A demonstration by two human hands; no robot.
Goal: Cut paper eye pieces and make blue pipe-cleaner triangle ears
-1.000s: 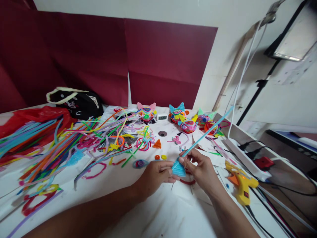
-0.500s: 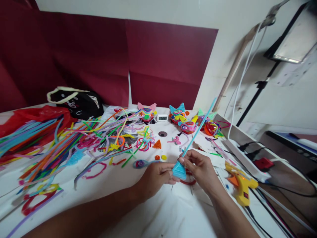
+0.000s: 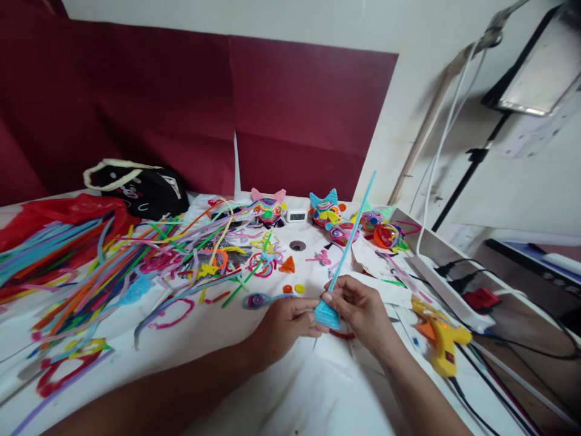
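Note:
A light-blue pipe cleaner triangle (image 3: 327,316) is held between both hands over the white table. My left hand (image 3: 285,321) grips its left side, fingers closed on it. My right hand (image 3: 361,306) pinches a long light-blue pipe cleaner (image 3: 354,233) at the triangle's upper edge; its free end points up and slightly right. A red ring-like piece (image 3: 342,334) lies partly hidden beneath the hands. Just beyond them are an orange round piece (image 3: 287,289), a yellow one (image 3: 300,289) and an orange triangle (image 3: 287,264).
Loose pipe cleaners (image 3: 91,260) spread over the left side. Decorated cat-eared pieces (image 3: 269,209) stand at the back beside a small digital clock (image 3: 297,215). A yellow glue gun (image 3: 442,339) lies at right, near a white power strip (image 3: 449,297) with cables.
The free end of the long pipe cleaner has swung left and stands more upright. Both hands keep hold of the blue triangle in nearly the same place.

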